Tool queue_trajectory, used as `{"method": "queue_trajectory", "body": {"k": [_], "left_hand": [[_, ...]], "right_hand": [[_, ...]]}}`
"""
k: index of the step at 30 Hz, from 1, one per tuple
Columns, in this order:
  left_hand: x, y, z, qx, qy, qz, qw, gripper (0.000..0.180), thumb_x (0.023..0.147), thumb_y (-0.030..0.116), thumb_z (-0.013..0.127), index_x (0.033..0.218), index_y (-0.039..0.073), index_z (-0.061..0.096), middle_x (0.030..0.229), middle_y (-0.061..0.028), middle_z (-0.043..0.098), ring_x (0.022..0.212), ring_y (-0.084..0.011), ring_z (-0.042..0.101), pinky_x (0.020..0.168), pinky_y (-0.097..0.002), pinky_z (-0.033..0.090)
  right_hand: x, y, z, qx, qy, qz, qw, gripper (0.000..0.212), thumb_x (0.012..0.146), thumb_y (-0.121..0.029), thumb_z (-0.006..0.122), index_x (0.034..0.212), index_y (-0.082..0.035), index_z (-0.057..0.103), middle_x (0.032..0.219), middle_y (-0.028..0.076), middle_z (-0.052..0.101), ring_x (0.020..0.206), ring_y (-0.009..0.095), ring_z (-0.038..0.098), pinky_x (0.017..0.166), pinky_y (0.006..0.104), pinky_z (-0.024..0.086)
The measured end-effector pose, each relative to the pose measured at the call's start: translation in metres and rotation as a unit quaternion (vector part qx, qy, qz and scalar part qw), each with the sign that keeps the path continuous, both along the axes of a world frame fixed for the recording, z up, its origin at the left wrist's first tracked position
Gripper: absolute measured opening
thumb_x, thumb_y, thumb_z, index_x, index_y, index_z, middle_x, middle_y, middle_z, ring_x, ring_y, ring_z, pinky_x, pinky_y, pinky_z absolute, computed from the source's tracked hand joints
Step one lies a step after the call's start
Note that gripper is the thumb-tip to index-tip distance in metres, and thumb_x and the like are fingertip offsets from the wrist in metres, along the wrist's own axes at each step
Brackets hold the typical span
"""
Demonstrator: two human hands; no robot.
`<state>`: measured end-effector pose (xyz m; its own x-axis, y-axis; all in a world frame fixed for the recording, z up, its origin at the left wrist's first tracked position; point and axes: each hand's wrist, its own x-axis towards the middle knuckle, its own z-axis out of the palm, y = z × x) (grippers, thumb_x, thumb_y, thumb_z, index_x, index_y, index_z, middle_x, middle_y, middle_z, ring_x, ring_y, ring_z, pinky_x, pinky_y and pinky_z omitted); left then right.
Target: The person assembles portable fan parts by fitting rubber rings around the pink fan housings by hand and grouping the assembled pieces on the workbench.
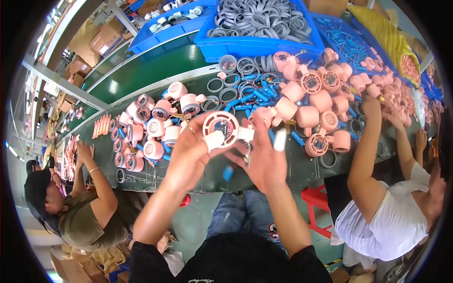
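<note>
My left hand (pixel 186 153) is closed round a pink round fan housing (pixel 234 135), its open ring side facing up and dark parts showing inside. A white cover sits on the thumb. The housing's short neck points toward my right hand (pixel 266 162), whose fingers are stretched and apart beside it, one with a white cover. Small wires (pixel 247 158) hang by the right fingers; whether those fingers touch them is unclear. Below, a blurred blue cylinder (pixel 228 173) shows over the table's near edge.
Pink housings (pixel 307 116) heap on the dark table to the right, more (pixel 155 127) to the left. Blue cylinders (pixel 264 93) and grey rings (pixel 229 94) lie between. A blue bin (pixel 259 47) of grey rings stands behind. Co-workers (pixel 387 212) sit on both sides; a red stool (pixel 316 198) is at right.
</note>
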<state>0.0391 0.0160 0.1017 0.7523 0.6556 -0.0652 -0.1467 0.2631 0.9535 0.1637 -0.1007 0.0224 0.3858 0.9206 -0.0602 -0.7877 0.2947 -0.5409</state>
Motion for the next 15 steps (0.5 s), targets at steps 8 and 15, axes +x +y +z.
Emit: {"method": "queue_trajectory", "body": {"k": [8,15], "left_hand": [[-0.034,-0.003,-0.064,-0.111,-0.001,0.080,0.991,0.055,0.097,0.008,0.058,0.144,-0.003,0.031,0.134,-0.0162,0.058,0.122,-0.0274,0.063,0.102,-0.0457,0.056],[-0.039,-0.030,-0.091,0.388,0.348,0.062,0.851,0.056,0.084,0.020,0.071,0.135,0.002,0.058,0.136,-0.0163,0.056,0.118,-0.0302,0.056,0.104,-0.0454,0.042]], "right_hand": [[0.040,-0.038,0.001,-0.086,-0.165,0.243,0.952,0.084,0.100,-0.067,0.037,0.152,-0.002,0.041,0.139,0.021,0.059,0.081,0.029,0.072,0.058,0.0311,0.055],[0.064,-0.038,0.001,-0.237,-0.643,0.087,0.723,0.034,0.092,-0.014,0.065,0.125,-0.004,0.067,0.111,0.012,0.073,0.070,0.020,0.067,0.063,0.0337,0.052]]}}
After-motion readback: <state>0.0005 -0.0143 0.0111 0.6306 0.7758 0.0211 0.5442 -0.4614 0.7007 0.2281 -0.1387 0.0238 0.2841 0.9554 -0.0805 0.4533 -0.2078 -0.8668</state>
